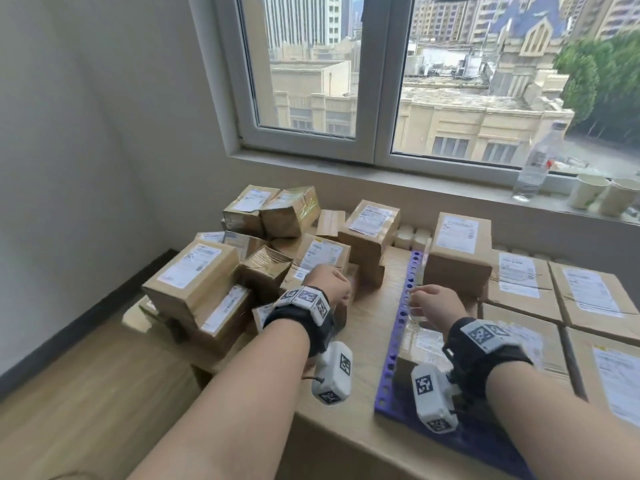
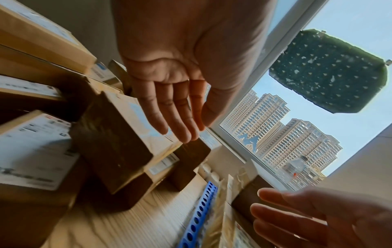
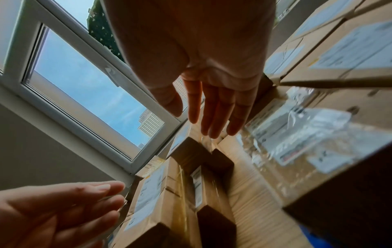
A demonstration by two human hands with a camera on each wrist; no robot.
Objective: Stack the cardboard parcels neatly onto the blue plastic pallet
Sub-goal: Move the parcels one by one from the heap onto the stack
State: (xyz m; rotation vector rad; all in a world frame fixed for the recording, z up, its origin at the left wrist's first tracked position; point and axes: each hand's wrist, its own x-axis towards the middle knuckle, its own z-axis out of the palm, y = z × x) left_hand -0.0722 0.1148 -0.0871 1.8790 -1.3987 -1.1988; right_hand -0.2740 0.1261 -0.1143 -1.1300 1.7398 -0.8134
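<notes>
While both empty, loose-fingered hands, left hand (image 1: 328, 282) and right hand (image 1: 434, 303), hover apart, next likely grabs 1 brown cardboard parcel (image 1: 323, 254) for the blue perforated plastic pallet (image 1: 398, 327).

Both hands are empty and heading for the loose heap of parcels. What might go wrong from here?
1. The heap lies tilted and overlapping; pulling one parcel may topple others.
2. One tall parcel stands alone at the blue pallet edge; a passing right hand might knock it.
3. The left hand faces glossy tape, so its grip may slip.

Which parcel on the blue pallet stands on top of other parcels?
The parcel at the pallet's far left corner: it sits one layer higher, while the other parcels on the blue pallet lie flat in a single layer.
</notes>
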